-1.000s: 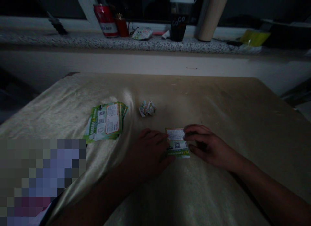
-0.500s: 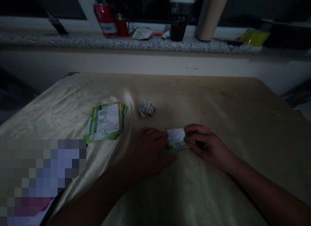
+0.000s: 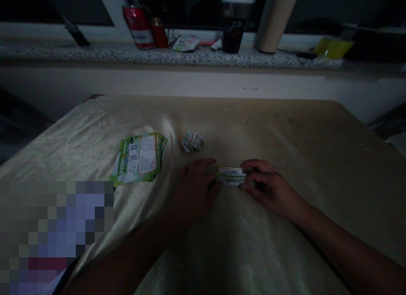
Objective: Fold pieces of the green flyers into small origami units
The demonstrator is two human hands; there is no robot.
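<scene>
In the head view, the person's left hand (image 3: 196, 187) lay low over the cream, shiny-covered counter (image 3: 285, 130), at the left end of a small green-and-white printed paper leaflet (image 3: 231, 177), folded over into a narrow strip. Its fingers were spread and slightly bent, the thumb close to the strip's lower left corner; in the dim light I couldn't tell whether they pinched the paper. The right hand (image 3: 268, 183) came in from the other end, its fingers curled and gripping the leaflet's right edge, with the thumb at the lower corner. The leaflet sat on the counter between the two hands, its folded flap facing the person and a white printed band showing behind it.

Beyond the left hand lay two small folded pieces of printed paper (image 3: 193, 141), side by side. To their left was a loose stack of flat green-and-white printed leaflets (image 3: 135, 159), edges fanned at the right. Along the speckled stone windowsill (image 3: 111, 54) stood a red-and-white drinks can (image 3: 138, 27), a dark cup with a white lid (image 3: 234, 28) and a tan cylinder (image 3: 276, 24).
</scene>
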